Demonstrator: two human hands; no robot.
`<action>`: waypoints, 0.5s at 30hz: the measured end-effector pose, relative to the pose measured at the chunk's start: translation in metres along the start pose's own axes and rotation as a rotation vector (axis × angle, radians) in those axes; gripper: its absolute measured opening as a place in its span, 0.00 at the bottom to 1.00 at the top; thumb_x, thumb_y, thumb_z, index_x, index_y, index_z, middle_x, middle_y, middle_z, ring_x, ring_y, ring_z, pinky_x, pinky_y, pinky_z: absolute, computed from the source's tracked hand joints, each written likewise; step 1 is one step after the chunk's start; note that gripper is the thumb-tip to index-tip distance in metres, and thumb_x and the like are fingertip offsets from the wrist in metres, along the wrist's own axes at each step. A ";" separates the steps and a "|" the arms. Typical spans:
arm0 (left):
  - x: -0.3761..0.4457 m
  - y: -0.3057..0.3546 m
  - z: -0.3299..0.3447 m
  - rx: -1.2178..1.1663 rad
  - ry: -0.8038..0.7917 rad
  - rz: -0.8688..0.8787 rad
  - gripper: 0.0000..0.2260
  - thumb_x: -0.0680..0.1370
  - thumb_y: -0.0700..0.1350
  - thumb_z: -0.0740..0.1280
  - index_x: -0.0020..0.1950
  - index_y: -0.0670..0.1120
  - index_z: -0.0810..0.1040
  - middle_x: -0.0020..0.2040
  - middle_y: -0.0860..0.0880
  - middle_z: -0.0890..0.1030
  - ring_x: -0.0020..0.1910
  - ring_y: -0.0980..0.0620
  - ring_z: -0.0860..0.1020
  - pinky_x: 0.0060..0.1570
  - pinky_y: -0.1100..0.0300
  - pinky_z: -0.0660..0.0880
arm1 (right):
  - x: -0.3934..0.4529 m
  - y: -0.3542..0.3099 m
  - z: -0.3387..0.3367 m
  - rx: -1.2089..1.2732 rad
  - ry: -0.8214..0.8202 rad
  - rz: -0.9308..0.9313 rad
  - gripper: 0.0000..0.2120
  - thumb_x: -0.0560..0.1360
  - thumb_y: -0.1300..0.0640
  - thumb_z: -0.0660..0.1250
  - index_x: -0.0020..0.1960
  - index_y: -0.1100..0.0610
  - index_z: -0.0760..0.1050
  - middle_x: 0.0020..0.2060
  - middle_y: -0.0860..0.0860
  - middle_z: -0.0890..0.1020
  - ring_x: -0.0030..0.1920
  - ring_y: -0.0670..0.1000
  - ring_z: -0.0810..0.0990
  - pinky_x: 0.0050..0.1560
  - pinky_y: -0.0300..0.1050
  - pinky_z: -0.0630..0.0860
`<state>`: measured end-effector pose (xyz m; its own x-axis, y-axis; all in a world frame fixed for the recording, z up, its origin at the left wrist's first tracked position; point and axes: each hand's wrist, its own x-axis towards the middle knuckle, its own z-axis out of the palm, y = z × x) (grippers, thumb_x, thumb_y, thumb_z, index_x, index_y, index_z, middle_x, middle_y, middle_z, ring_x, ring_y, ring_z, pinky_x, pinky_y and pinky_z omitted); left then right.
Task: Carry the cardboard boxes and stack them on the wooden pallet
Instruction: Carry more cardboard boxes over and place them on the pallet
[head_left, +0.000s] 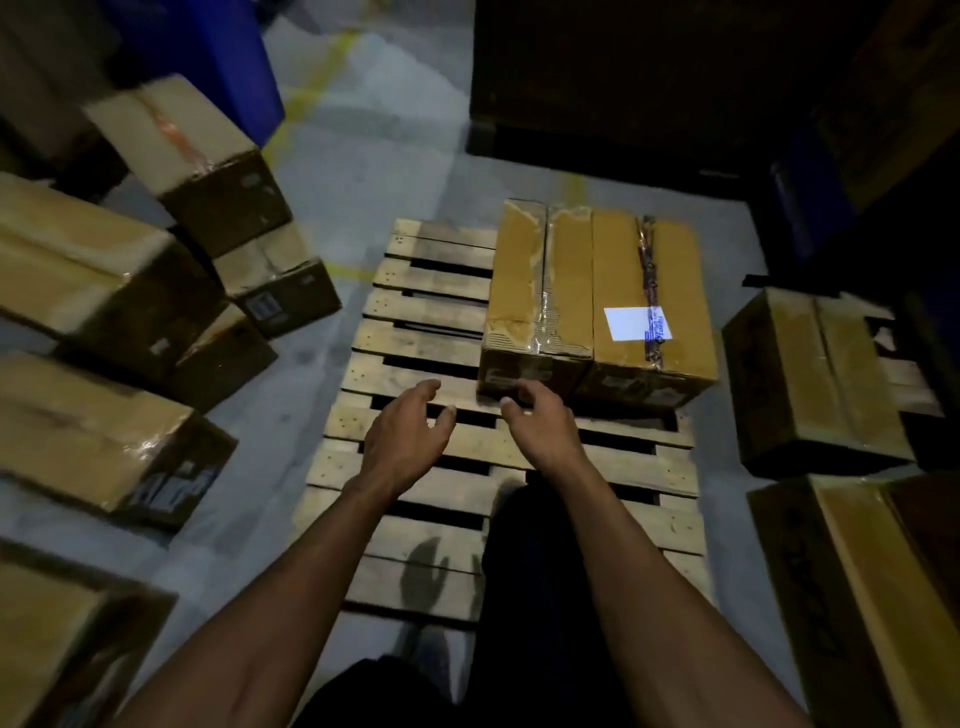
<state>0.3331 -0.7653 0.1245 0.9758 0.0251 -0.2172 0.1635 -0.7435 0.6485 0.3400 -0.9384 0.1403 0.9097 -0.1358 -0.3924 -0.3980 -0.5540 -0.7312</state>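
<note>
A: Where are your boxes?

B: 2 boxes (597, 296) sit far-right on the pallet (415, 322). Your left hand (405, 441) and right hand (540, 415) hover, fingers loosely spread, holding nothing.

A: Handling?

B: Probably stiff and heavy, with slick tape; grip the bottom edges.

Two boxes (597, 301) on one pallet (431, 322); two hands (405, 436).

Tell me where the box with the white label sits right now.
In the head view, the labelled box sits on the pallet, at its far right corner, pressed against a second box on its left; the right hand is just in front of that pair.
</note>
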 end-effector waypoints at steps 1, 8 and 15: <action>-0.018 -0.002 -0.010 -0.007 0.010 -0.002 0.22 0.82 0.53 0.63 0.74 0.48 0.70 0.70 0.48 0.76 0.67 0.46 0.75 0.63 0.52 0.73 | -0.018 -0.005 0.000 0.006 0.005 -0.012 0.22 0.81 0.50 0.63 0.74 0.54 0.70 0.70 0.51 0.75 0.68 0.53 0.73 0.64 0.46 0.69; -0.129 -0.026 -0.050 -0.059 0.115 -0.079 0.21 0.82 0.53 0.63 0.73 0.48 0.72 0.69 0.49 0.77 0.65 0.47 0.76 0.62 0.55 0.72 | -0.112 -0.014 0.022 0.011 -0.062 -0.106 0.23 0.81 0.48 0.63 0.74 0.53 0.69 0.71 0.52 0.74 0.69 0.54 0.72 0.68 0.51 0.71; -0.239 -0.064 -0.067 -0.101 0.326 -0.230 0.20 0.82 0.54 0.63 0.72 0.48 0.73 0.68 0.48 0.78 0.65 0.46 0.76 0.62 0.54 0.73 | -0.189 -0.003 0.060 -0.074 -0.228 -0.243 0.24 0.81 0.47 0.63 0.74 0.54 0.68 0.71 0.53 0.74 0.69 0.54 0.73 0.68 0.51 0.71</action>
<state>0.0992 -0.6788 0.1843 0.9043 0.4055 -0.1333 0.3806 -0.6249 0.6816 0.1618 -0.8613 0.1832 0.9238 0.1898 -0.3326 -0.1559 -0.6070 -0.7793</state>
